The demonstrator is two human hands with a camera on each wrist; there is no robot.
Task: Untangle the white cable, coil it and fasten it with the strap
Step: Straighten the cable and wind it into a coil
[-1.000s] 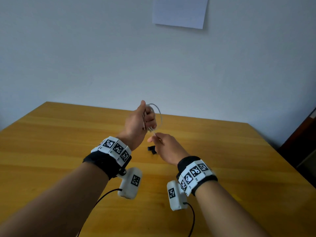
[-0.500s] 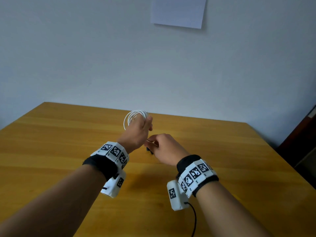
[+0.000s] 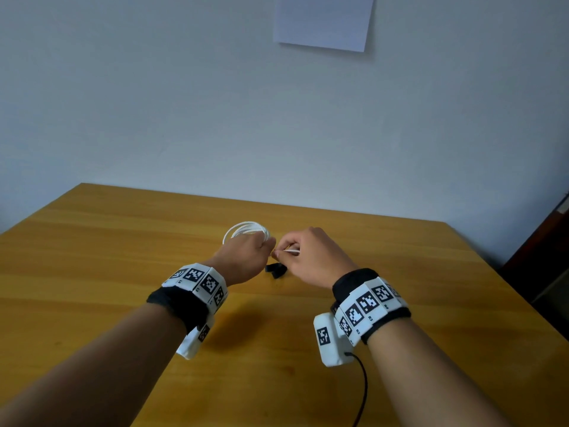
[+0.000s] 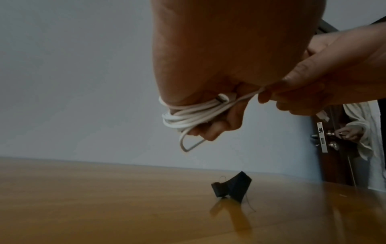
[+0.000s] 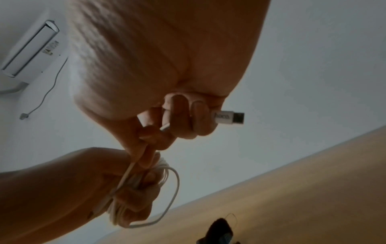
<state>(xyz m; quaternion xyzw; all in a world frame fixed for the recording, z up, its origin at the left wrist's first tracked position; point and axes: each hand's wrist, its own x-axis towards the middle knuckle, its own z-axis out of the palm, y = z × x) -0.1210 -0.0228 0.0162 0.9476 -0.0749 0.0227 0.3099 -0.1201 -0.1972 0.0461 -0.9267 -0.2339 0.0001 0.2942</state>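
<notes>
My left hand (image 3: 249, 257) grips the coiled white cable (image 3: 246, 230) above the wooden table (image 3: 123, 272); several loops (image 4: 188, 115) wrap its fingers. My right hand (image 3: 308, 260) pinches the cable's free end (image 3: 291, 251) close beside the left hand, with the USB plug (image 5: 229, 117) sticking out between its fingers. The black strap (image 3: 275, 269) lies on the table just below and between both hands, untouched; the left wrist view shows it (image 4: 231, 188) folded and partly standing up.
A sheet of paper (image 3: 323, 20) hangs on the wall behind. A dark door (image 4: 334, 140) stands at the right, where another person's hand (image 4: 348, 133) is on its handle. An air conditioner (image 5: 29, 49) is mounted high on the wall.
Both hands came down toward the table with the coil. The right hand moved from under the coil to pinch the cable end beside the left hand.
</notes>
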